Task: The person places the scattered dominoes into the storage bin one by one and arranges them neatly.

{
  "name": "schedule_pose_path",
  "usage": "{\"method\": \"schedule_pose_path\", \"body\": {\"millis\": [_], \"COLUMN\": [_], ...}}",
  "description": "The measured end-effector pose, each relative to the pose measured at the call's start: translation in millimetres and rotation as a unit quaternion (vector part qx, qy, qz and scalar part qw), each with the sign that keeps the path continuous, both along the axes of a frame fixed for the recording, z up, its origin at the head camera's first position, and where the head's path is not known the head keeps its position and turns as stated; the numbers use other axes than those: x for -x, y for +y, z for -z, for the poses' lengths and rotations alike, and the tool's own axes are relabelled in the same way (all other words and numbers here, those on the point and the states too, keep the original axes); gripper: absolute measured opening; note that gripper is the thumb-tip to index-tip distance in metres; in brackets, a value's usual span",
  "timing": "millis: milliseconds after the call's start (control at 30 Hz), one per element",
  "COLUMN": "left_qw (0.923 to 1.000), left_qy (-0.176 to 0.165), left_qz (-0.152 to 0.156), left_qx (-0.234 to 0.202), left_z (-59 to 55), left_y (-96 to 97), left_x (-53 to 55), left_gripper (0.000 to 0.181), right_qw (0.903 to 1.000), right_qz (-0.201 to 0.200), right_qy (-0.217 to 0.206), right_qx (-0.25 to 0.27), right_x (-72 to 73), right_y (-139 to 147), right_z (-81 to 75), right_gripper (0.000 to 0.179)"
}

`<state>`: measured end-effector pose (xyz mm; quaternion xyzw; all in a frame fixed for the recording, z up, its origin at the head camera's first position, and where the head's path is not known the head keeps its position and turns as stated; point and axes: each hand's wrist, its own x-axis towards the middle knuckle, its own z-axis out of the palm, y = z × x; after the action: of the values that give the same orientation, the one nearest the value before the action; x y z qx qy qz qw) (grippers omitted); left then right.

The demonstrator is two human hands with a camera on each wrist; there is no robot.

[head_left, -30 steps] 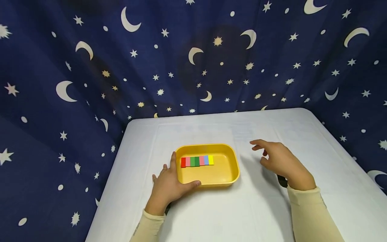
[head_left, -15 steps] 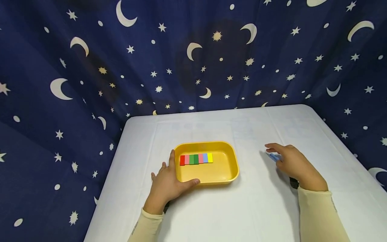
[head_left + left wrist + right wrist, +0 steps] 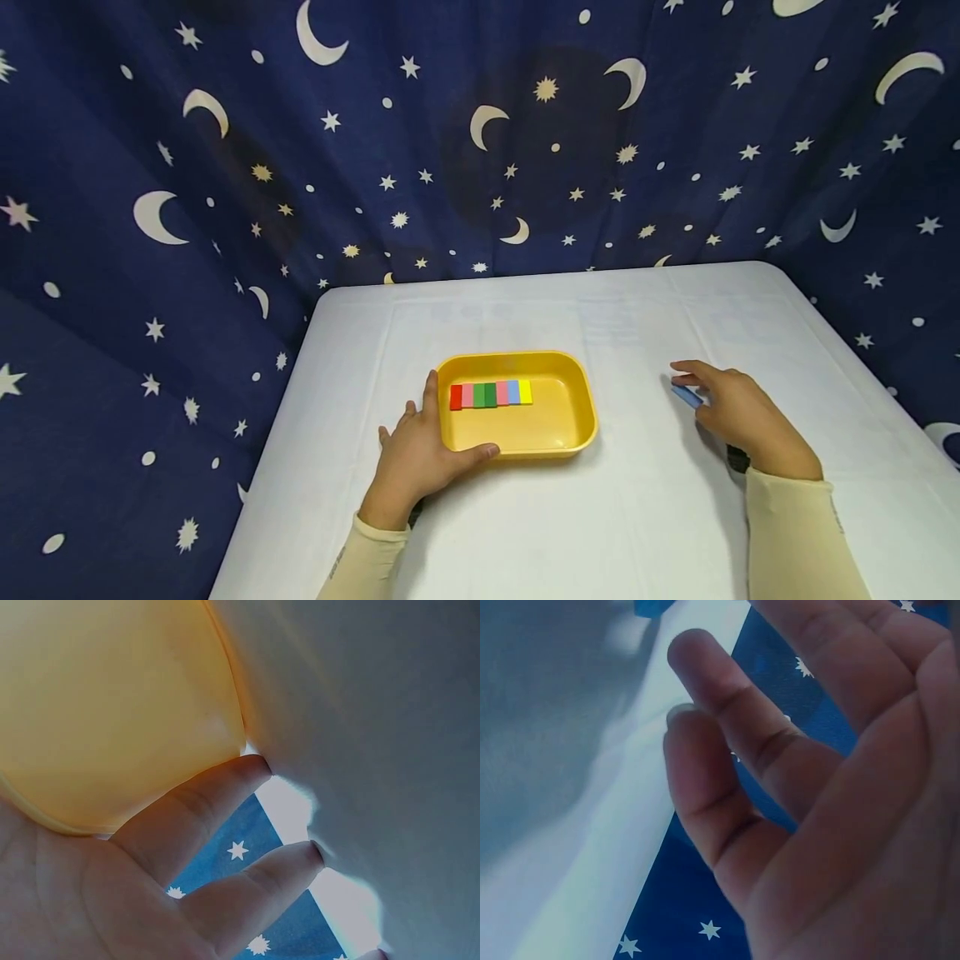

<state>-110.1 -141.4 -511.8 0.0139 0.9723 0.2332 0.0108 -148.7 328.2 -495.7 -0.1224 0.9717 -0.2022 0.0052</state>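
In the head view a shallow yellow tray stands on the table. A row of several small colored tiles lies side by side on its floor. My left hand rests against the tray's left end, thumb along the near rim and fingers stretched out along the left side. The left wrist view shows those fingers extended beside the tray's wall. Right of the tray, low over the table, my right hand pinches a small blue block between thumb and fingertips. Only a corner of this block shows in the right wrist view.
A white cloth covers the table. Behind it and along both sides hangs a dark blue curtain printed with moons and stars. The tray's far and right sides stand well inside the table's edges.
My right hand has moved to the right, away from the tray. The blue block, out of sight at first, now shows between its thumb and fingertips. The left hand and tray stay in place.
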Motion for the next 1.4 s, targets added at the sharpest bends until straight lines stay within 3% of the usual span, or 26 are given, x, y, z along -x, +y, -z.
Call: {"method": "schedule_pose_path", "body": {"millis": [1400], "left_qw": [1.0], "left_qy": [0.006], "left_qz": [0.001], "left_qx": [-0.007], "left_z": [-0.1], "left_y": [-1.6], "left_x": [0.6], "left_gripper": [0.151], "right_qw": [0.9994], "right_qz": [0.022], "right_qy": [-0.001], "right_qx": [0.027], "right_x": [7.2], "right_y": [-6], "right_z": [12.8], "right_gripper": [0.069]}}
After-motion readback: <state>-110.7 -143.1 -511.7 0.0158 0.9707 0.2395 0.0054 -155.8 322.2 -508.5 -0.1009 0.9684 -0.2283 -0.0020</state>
